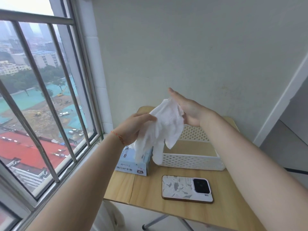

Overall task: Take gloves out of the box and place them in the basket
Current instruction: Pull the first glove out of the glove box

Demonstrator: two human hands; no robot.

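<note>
White gloves (164, 129) hang in the air above the table, their fingers dangling down in front of the box and the basket. My left hand (133, 129) grips them at their left side. My right hand (185, 107) holds their upper right edge, thumb stretched out. The light-blue glove box (131, 165), marked XL, stands at the table's left edge below my left hand. The white perforated basket (191, 161) sits to the right of the box; wood shows through its bottom.
A phone (186, 189) lies face down on the wooden table (150, 189) in front of the basket. A barred window (50, 105) runs along the left. A plain wall stands behind the table. A table leg (155, 221) shows below.
</note>
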